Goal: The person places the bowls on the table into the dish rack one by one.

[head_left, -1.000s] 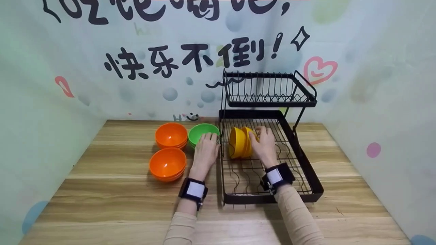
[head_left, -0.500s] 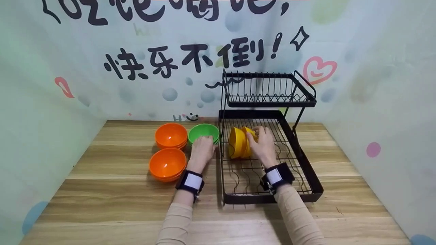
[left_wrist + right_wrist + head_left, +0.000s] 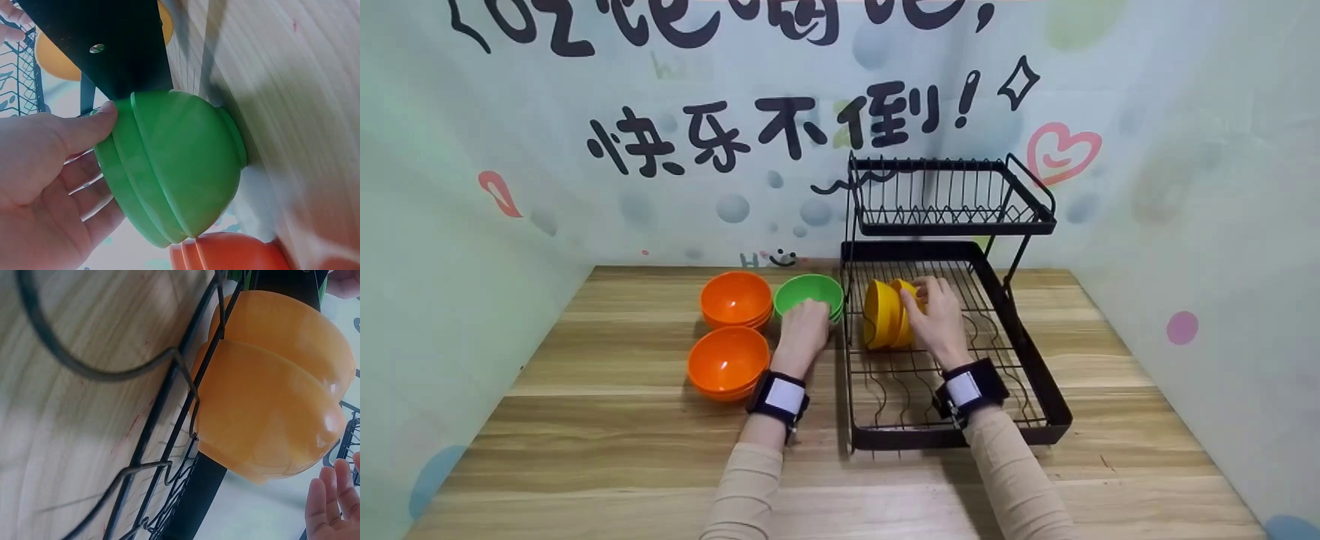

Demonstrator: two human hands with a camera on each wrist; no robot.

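Observation:
Stacked green bowls (image 3: 810, 289) stand on the table, left of a black dish rack. My left hand (image 3: 802, 334) pinches their near rim; the left wrist view shows the thumb on the edge of the green bowl stack (image 3: 180, 157) and the fingers behind it. Two yellow bowls (image 3: 879, 315) stand on their sides, one against the other, in the lower tier of the dish rack (image 3: 960, 437). Close beside the right-hand one is my right hand (image 3: 941, 322), its fingers loosely bent. In the right wrist view, those fingertips (image 3: 332, 481) appear just off the yellow bowl (image 3: 270, 416).
Two stacks of orange bowls, a rear stack (image 3: 736, 298) and a front stack (image 3: 729, 361), stand left of the green ones. An upper rack tier (image 3: 956, 229) overhangs the back of the lower tray. A printed cloth wall (image 3: 697, 217) closes off the back.
My left hand has drawn back slightly from over the green bowls, and its fingers have curled at the near rim. The right hand and the yellow bowls have hardly moved.

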